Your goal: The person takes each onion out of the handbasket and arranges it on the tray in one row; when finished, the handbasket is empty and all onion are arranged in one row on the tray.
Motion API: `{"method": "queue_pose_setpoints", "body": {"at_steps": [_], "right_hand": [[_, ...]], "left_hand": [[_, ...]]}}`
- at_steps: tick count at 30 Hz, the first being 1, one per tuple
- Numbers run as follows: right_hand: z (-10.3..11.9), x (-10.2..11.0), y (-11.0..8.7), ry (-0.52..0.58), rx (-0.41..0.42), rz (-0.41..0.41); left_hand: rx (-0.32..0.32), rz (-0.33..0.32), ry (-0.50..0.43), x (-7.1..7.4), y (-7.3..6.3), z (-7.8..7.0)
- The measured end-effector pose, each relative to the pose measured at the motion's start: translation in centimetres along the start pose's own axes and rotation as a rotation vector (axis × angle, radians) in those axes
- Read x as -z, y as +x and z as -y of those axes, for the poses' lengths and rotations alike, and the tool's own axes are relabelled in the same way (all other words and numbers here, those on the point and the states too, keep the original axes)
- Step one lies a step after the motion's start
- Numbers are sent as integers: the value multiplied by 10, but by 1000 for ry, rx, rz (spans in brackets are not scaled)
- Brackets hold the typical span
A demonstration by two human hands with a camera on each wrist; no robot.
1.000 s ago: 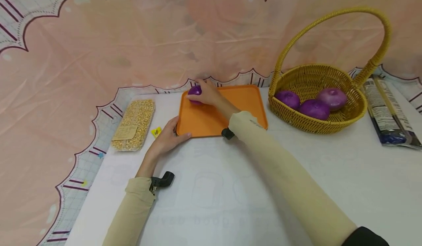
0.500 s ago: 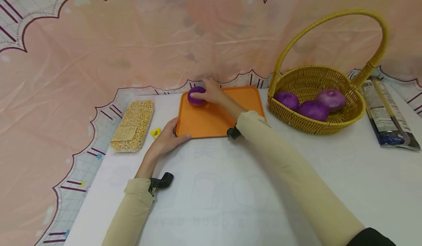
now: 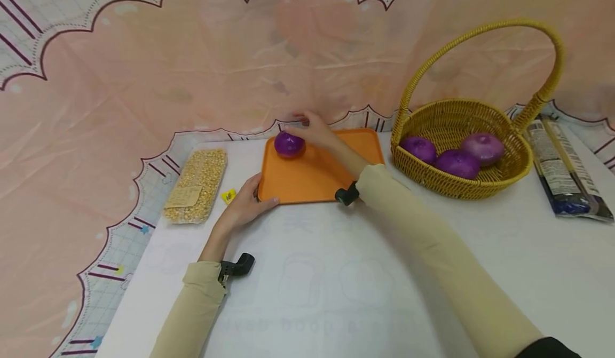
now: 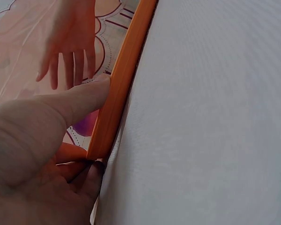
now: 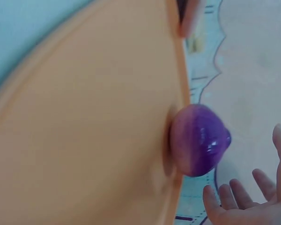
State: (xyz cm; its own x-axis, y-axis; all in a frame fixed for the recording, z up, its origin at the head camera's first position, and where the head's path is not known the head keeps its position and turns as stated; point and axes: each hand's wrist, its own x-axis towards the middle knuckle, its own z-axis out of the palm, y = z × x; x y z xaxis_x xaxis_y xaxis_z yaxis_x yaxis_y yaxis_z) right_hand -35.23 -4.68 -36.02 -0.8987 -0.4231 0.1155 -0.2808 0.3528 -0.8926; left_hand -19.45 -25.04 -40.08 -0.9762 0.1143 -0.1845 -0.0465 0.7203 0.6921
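A clear bag of yellow corn kernels [image 3: 196, 187] is lying left of a small yellow packet [image 3: 228, 196]; the left hand [image 3: 246, 204] is gripping the near-left corner of a rectangular orange tray [image 3: 312, 182]; a shiny round purple onion [image 3: 289, 144] is sitting far left on it; the right hand [image 3: 317, 131], fingers loosely extended, is hovering just beside the onion; a yellow woven basket [image 3: 456, 188] is holding three purple onions [image 3: 458, 164].

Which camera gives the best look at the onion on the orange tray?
The right wrist view: the onion shows large and uncovered there. The head view shows it small, beside the right hand; the left wrist view, just a purple patch past the left hand.
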Motion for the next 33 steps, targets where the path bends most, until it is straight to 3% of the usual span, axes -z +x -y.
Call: {"method": "queue_pose_setpoints", "body": {"at_steps": [6, 10, 18, 24, 30, 33], "right_hand": [[11, 7, -9, 122, 12, -4], [20, 15, -17, 164, 16, 46], [38, 42, -37, -52, 135, 316], [42, 49, -58, -160, 197, 489], [38, 64, -76, -185, 160, 577], [38, 81, -85, -226, 121, 686]], "left_hand": [[4, -1, 5, 1, 1, 1], [-2, -5, 11, 1, 1, 1], [-3, 2, 8, 0, 3, 2], [-11, -4, 1, 1, 3, 4], [-1, 3, 2, -1, 4, 5], [1, 5, 3, -1, 5, 5]]}}
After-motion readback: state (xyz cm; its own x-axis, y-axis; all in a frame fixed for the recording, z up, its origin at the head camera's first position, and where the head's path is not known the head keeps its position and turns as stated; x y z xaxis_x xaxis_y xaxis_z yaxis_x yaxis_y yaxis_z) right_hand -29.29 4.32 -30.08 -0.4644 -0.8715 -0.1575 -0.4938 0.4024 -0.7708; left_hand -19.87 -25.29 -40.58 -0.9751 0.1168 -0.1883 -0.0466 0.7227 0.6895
